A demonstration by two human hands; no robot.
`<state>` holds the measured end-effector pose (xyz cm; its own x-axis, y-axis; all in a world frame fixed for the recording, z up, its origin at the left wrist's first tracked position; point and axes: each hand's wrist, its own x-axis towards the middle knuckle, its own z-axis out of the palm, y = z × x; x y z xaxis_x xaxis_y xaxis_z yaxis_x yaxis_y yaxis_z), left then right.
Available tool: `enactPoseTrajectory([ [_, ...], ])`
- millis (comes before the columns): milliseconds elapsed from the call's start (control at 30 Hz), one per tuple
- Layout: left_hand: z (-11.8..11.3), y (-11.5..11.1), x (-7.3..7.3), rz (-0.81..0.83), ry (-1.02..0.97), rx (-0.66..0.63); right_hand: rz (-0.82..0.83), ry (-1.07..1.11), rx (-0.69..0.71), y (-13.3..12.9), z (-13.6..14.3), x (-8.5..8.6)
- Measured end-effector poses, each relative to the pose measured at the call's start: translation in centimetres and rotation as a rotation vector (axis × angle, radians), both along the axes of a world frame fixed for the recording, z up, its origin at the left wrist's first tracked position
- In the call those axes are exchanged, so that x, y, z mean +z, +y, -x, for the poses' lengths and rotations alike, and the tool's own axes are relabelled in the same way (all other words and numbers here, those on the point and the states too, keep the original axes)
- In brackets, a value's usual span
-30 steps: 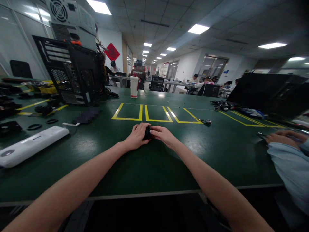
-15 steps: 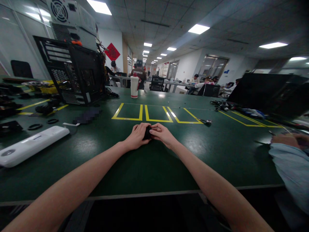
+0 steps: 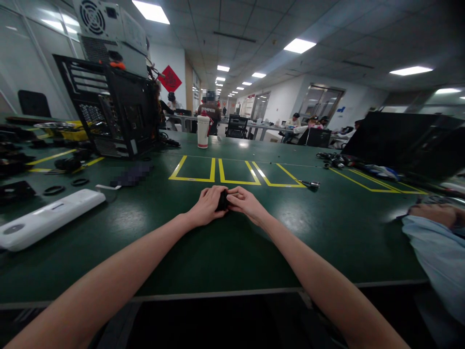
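Observation:
A small black round part (image 3: 222, 201), its exact kind unclear, sits between my two hands just above or on the green table (image 3: 232, 252). My left hand (image 3: 208, 205) wraps round it from the left, fingers closed. From the right, the thumb and fingers of my right hand (image 3: 245, 201) pinch its other side. Much of the part is hidden by my fingers. Just beyond my hands, yellow tape (image 3: 240, 182) marks out several boxes on the tabletop.
Left stand a white elongated device (image 3: 54, 218), black rings (image 3: 54, 190) and an open computer case (image 3: 123, 106). A white cup (image 3: 202, 132) stands behind the tape. A metal-tipped tool (image 3: 311, 184) lies right of it. A co-worker's sleeve (image 3: 432, 247) is at far right.
My hands keep their grip on the black part with hardly any movement. At far right, the co-worker's hand and sleeve have shifted slightly.

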<state>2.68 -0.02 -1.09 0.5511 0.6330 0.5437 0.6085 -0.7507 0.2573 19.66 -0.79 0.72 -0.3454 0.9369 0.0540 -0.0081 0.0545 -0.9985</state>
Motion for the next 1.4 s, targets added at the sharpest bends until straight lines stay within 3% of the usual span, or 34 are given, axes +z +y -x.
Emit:
enactPoseTrajectory([
  [267,0.02,-0.1,0.12,0.006,0.009,-0.002,0.052,-0.007,-0.044,0.23,0.29,0.26],
  [433,0.02,-0.13,0.22,0.023,0.005,-0.004,-0.075,-0.072,0.008,0.17,-0.23,0.14],
  [867,0.03,-0.05,0.02,-0.001,0.004,0.002,0.065,-0.002,-0.03,0.39,0.07,0.14],
  [1067,0.01,-0.12,0.15,0.016,0.002,-0.003,-0.097,-0.049,0.022,0.19,-0.4,-0.11],
  [1400,0.03,-0.02,-0.02,0.002,0.0,-0.003,0.034,0.003,-0.04,0.45,0.18,0.01],
])
